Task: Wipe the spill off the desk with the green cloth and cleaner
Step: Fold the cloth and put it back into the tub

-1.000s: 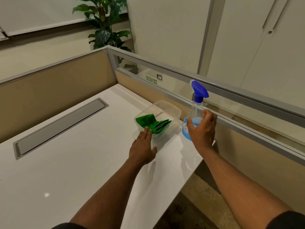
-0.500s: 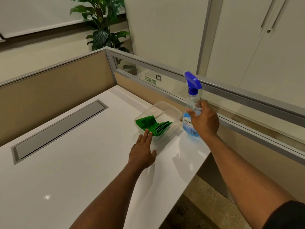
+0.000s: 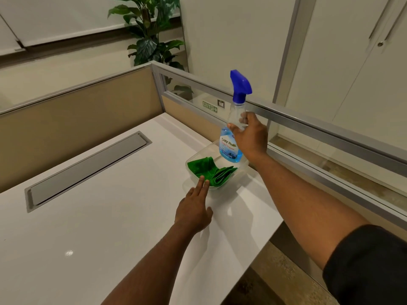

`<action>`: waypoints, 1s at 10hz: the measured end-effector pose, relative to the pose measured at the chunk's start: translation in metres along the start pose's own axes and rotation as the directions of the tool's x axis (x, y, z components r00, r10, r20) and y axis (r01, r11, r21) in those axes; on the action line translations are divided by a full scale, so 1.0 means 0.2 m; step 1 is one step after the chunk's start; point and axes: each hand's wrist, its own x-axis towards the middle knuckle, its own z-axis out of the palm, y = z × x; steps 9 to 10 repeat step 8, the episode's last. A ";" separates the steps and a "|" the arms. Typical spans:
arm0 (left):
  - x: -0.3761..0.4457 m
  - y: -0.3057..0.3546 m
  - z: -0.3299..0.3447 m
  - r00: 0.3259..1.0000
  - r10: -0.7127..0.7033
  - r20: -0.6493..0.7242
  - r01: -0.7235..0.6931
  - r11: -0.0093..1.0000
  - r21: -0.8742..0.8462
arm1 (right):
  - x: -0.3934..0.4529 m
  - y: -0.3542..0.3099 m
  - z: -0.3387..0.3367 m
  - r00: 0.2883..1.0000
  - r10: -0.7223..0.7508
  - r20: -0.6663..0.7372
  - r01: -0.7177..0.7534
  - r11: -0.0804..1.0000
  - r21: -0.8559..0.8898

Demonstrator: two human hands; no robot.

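Both hands reach over the white table (image 3: 99,227). The right hand (image 3: 251,137) is wrapped around the middle of the spray bottle (image 3: 231,146), holding it upright in the air above the far side of the clear plastic container (image 3: 242,166); the bottle has a blue trigger head, and blue liquid fills its lower part. The left hand (image 3: 195,211) lies flat with its fingers straight and together, gripping nothing, its fingertips (image 3: 201,179) at the near rim of the container. The green cloth (image 3: 209,170) lies folded inside the container, just beyond those fingertips. Further left, a grey cable hatch (image 3: 88,170) is set into the table. Behind the corner of the partition (image 3: 77,111) stands a leafy plant (image 3: 152,36).
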 end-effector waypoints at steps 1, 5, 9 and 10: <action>-0.01 0.00 -0.01 1.000 -0.007 -0.009 0.007 1.000 -0.020 | 0.00 0.07 0.12 0.998 0.016 0.056 -0.015 1.000 -0.024; -0.02 0.01 -0.01 1.000 -0.020 -0.014 0.019 0.999 -0.038 | 0.01 0.23 0.25 0.980 0.110 0.166 -0.101 0.993 -0.064; -0.05 0.03 -0.08 1.000 0.021 -0.014 -0.021 1.000 -0.011 | -0.06 0.20 0.20 0.968 0.167 0.188 -0.157 0.985 -0.066; -0.05 0.03 -0.08 1.000 0.021 -0.014 -0.021 1.000 -0.011 | -0.06 0.20 0.20 0.968 0.167 0.188 -0.157 0.985 -0.066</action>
